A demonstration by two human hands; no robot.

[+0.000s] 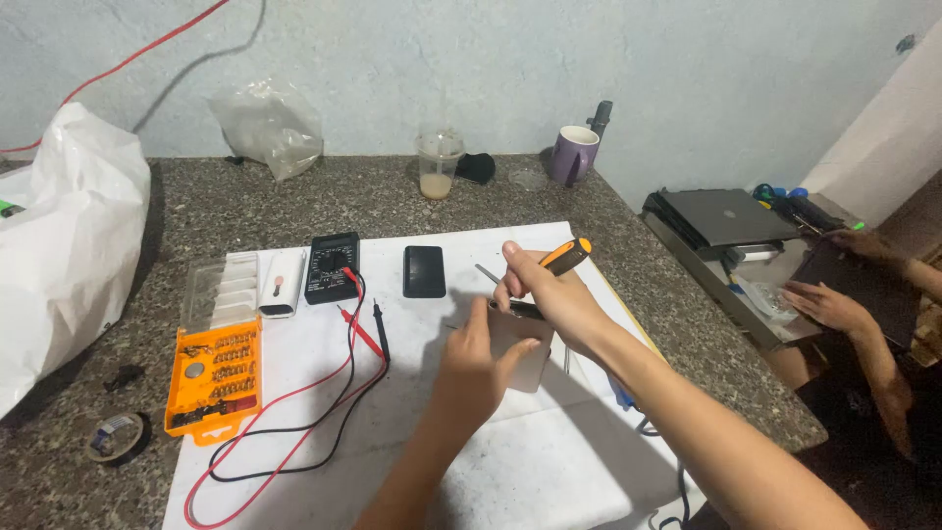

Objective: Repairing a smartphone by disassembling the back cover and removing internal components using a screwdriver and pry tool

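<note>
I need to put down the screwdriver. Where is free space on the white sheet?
Free: the white sheet near its front edge, below the left hand. Also the strip between the black device and the multimeter. Crowded: the left side, with the test leads and the orange bit case.

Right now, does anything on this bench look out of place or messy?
Mostly tidy. The multimeter's red and black leads sprawl in loose loops across the white sheet, past its front edge. A tape roll lies off alone on the stone counter.

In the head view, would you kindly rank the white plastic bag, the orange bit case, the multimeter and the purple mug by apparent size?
1. White plastic bag
2. Orange bit case
3. Multimeter
4. Purple mug, though it stands farther back, so its rank below the multimeter is unsure.
</note>
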